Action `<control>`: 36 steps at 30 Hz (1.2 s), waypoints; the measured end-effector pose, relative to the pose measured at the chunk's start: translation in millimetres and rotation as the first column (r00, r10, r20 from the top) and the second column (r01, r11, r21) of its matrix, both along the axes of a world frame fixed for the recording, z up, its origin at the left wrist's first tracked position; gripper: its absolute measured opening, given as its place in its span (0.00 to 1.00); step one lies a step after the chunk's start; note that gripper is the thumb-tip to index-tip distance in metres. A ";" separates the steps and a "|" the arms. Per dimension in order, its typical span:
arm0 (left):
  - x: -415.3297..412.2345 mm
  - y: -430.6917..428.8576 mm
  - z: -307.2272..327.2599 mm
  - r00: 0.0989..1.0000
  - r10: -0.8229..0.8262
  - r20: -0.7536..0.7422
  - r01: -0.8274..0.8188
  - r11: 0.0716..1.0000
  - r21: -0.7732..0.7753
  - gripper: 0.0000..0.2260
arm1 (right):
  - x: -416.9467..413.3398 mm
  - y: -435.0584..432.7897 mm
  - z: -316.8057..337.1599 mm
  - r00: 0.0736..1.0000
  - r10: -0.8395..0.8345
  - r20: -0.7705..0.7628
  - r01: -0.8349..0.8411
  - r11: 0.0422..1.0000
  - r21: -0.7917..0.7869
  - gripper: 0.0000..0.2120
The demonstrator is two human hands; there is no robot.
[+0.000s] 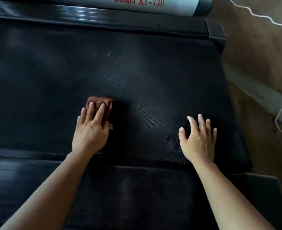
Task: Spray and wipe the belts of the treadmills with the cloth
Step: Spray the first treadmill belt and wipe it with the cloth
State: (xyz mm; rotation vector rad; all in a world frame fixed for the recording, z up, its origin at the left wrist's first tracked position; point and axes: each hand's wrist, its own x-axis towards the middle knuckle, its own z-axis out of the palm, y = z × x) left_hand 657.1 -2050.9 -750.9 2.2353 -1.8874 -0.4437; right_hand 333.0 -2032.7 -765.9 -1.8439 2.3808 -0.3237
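currently, lower left of centre, the left hand (91, 130) is pressing a folded brown cloth (100, 105) flat-fingered onto the black treadmill belt (153, 80). lower right, the right hand (198, 138) is hovering spread and empty. overlapping strokes with steady pressure would probably be working best.

Red lettering "KY-730", after a partly cut-off word, stands on the treadmill's grey cover (103, 4).

Floor (256, 47): brown, mottled, right side. Cord (269, 18): white, thin, kinked, lying across floor. Strip (253, 92): pale grey, running diagonally over floor. Light: dim
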 end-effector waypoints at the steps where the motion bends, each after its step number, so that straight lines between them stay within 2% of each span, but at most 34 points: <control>1: -4.3 -7.7 -0.3 1.000 0.022 0.006 -0.022 1.000 0.010 0.30 | 0.9 0.8 -1.2 1.000 -0.003 -0.008 0.003 1.000 0.009 0.27; 4: -31.0 -27.6 -2.9 0.999 -0.004 0.042 0.004 1.000 -0.001 0.32 | 3.1 0.3 -3.6 0.999 -0.014 -0.031 0.014 1.000 0.000 0.27; 7: -72.4 -34.1 -14.0 0.980 -0.188 0.071 0.188 0.982 0.002 0.31 | 3.8 -0.1 -4.9 0.999 -0.017 -0.029 0.016 0.999 -0.028 0.26; 13: -138.0 16.2 2.7 0.928 -0.365 -0.069 0.361 0.930 -0.062 0.29 | 3.3 -1.4 -5.6 0.999 -0.032 -0.018 0.031 0.998 -0.048 0.25; 18: -73.0 37.9 -3.4 0.937 -0.346 -0.044 0.344 0.938 -0.037 0.28 | 3.9 -1.3 -6.0 0.999 -0.023 -0.022 0.022 0.997 -0.072 0.25; 24: 32.6 21.5 -3.7 0.997 -0.069 -0.020 0.069 0.997 -0.031 0.26 | 3.4 -1.3 -5.5 0.999 -0.025 -0.023 0.023 0.996 -0.089 0.25; 28: 28.7 -9.4 -0.2 0.999 0.025 -0.022 -0.026 0.999 -0.025 0.28 | 3.3 -1.9 -5.0 0.999 -0.026 -0.029 0.024 0.997 -0.075 0.25; 31: -11.0 -31.9 3.8 0.998 -0.045 0.034 0.046 0.998 -0.037 0.28 | 2.9 -2.4 -5.3 0.999 -0.027 -0.025 0.025 0.997 -0.072 0.25; 36: -110.4 -42.6 -3.5 0.946 -0.318 0.067 0.320 0.947 -0.032 0.30 | 0.1 -1.6 -4.2 1.000 -0.023 0.009 0.024 0.999 -0.046 0.25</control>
